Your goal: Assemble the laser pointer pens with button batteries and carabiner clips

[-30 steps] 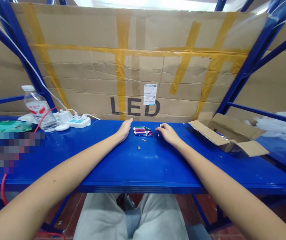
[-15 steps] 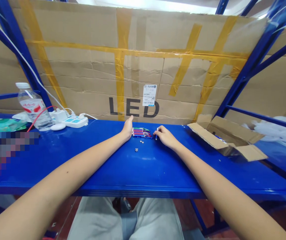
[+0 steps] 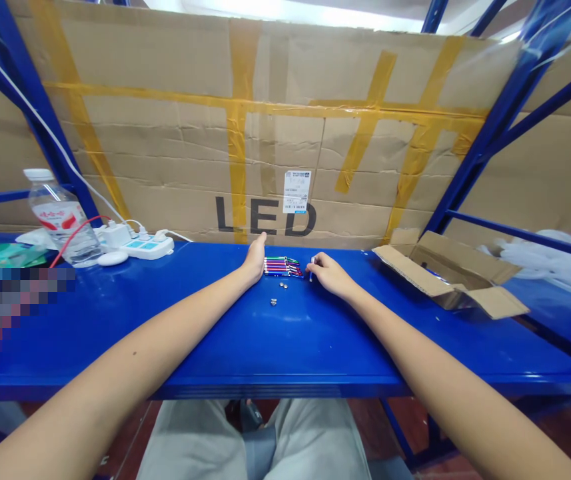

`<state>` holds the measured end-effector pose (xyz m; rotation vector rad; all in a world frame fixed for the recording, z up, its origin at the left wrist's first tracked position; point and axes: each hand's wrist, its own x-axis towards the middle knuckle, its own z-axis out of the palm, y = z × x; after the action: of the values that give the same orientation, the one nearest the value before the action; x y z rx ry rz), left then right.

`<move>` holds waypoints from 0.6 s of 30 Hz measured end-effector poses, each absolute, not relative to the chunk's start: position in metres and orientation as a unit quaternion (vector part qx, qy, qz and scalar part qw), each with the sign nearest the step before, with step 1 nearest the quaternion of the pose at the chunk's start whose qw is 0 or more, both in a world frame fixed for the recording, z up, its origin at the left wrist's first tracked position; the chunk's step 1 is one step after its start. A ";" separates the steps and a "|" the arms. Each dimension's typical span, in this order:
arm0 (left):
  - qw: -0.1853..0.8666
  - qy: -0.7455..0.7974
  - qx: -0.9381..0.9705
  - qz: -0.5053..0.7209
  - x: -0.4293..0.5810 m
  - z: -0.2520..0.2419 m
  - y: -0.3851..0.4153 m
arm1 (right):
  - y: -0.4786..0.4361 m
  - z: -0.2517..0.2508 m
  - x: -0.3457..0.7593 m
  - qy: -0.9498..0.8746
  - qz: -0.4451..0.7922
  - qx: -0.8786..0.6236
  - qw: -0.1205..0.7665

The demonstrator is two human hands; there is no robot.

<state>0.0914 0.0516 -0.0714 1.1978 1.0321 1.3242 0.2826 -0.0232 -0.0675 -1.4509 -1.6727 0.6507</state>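
Note:
A row of small coloured pen-like sticks [image 3: 282, 267] lies on the blue table [image 3: 285, 340] near its back edge. My left hand [image 3: 255, 257] stands on its edge with the fingers stretched out, pressed against the left end of the row. My right hand [image 3: 326, 272] is at the right end, its fingers pinched on one small blue stick [image 3: 312, 268] held upright. Three small silver button-like discs [image 3: 280, 291] lie on the table just in front of the row.
An open cardboard box [image 3: 452, 280] sits at the right. A water bottle [image 3: 60, 217], a white power strip [image 3: 140, 243] with cables and a red cord stand at the left. A taped cardboard sheet marked LED [image 3: 265, 133] walls the back. White plastic bags [image 3: 540, 253] lie far right.
My left hand has slid up against the left end of the row. My right hand has moved a little left with the blue stick toward the row's right end.

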 end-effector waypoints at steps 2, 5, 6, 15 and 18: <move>0.512 0.428 0.494 0.558 0.093 -0.070 0.050 | -0.019 -0.062 0.284 -0.664 0.246 -0.574 0.412; 0.455 0.474 0.518 0.548 0.087 -0.070 0.048 | -0.011 -0.045 0.283 -0.672 0.181 -0.567 0.441; 0.410 0.498 0.541 0.539 0.082 -0.070 0.047 | -0.008 -0.039 0.282 -0.681 0.151 -0.555 0.453; 0.042 0.440 0.824 0.354 0.033 -0.033 0.014 | -0.010 -0.041 0.258 -0.749 0.074 -0.495 0.434; 0.023 0.418 0.859 0.295 0.043 -0.035 -0.004 | -0.021 -0.046 0.265 -0.766 0.126 -0.483 0.406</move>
<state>0.0426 -0.0036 -0.0347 2.6592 1.2960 0.9148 0.2647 -0.0208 -0.0458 -1.2174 -1.9326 0.3175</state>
